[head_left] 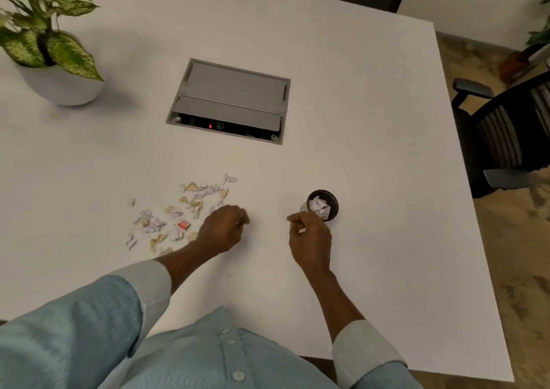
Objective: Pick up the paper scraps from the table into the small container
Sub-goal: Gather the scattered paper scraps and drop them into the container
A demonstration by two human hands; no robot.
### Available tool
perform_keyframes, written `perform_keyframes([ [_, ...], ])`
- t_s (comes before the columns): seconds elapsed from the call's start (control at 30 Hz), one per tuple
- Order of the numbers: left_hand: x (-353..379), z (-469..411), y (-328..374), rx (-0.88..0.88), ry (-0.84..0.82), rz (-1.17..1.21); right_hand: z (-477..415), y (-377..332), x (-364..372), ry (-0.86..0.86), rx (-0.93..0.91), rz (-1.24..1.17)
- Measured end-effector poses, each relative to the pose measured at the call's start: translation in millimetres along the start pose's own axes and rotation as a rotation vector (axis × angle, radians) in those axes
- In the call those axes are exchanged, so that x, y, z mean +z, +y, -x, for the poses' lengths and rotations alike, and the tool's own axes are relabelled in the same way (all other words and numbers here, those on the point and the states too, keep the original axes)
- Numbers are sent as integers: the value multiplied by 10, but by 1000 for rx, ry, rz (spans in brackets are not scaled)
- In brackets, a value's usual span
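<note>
A white table (342,97) carries a loose scatter of paper scraps (178,213), white and tan with one small orange-red piece among them, lying left of centre and toward the near edge. The small container (323,205), a dark round cup, stands upright to the right of the scatter, well apart from it and nearer the right edge; crumpled white scraps already fill it.

The left hand (221,229) rests at the right fringe of the scatter, knuckles up, its fingers (242,217) curled in and pinched together. Motion blur hides whether a scrap sits between them, so I cannot tell what they grip, if anything. The right hand (311,235) hovers just beside the container on its near-left side, overlapping its rim in this view. Its fingers are bunched closed, and a small white sliver shows at their tips, apparently a scrap.

Both arms wear light blue sleeves with rolled pale cuffs. Toward the middle of the table a grey cable box (229,100) is set flush into the surface, its flap partly open with a red light inside. A potted plant (50,52) in a white pot stands at the far left corner. A dark office chair (506,130) sits beyond the right edge.
</note>
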State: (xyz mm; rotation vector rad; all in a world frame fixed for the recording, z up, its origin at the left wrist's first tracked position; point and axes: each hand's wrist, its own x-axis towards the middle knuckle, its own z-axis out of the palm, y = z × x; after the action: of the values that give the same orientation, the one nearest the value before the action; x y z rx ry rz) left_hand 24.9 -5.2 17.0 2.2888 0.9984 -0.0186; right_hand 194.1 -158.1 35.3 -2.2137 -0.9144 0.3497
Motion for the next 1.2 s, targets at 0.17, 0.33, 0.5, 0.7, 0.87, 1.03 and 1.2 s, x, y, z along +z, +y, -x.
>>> perform_keyframes([
  [0.17,118,813,-784,-9,-59,-193,433,-18,480,-368,-54,65],
  [0.33,321,1282,-1071,98,-201,-337,708,-36,812,-709,-211,266],
  [0.5,523,1382,-1106,79,-273,-333,840,-114,1004,-818,-328,409],
  [0.7,622,1457,-1050,27,-307,-309,974,-190,1205,-795,-348,478],
  [0.87,567,1398,-1003,67,-344,-358,959,-175,1258,-748,-410,538],
  [1.03,535,1404,-1042,74,-355,-340,831,-176,1278,-794,-361,526],
  [1.2,523,1412,-1039,79,-350,-330,620,-235,1274,-690,-227,448],
])
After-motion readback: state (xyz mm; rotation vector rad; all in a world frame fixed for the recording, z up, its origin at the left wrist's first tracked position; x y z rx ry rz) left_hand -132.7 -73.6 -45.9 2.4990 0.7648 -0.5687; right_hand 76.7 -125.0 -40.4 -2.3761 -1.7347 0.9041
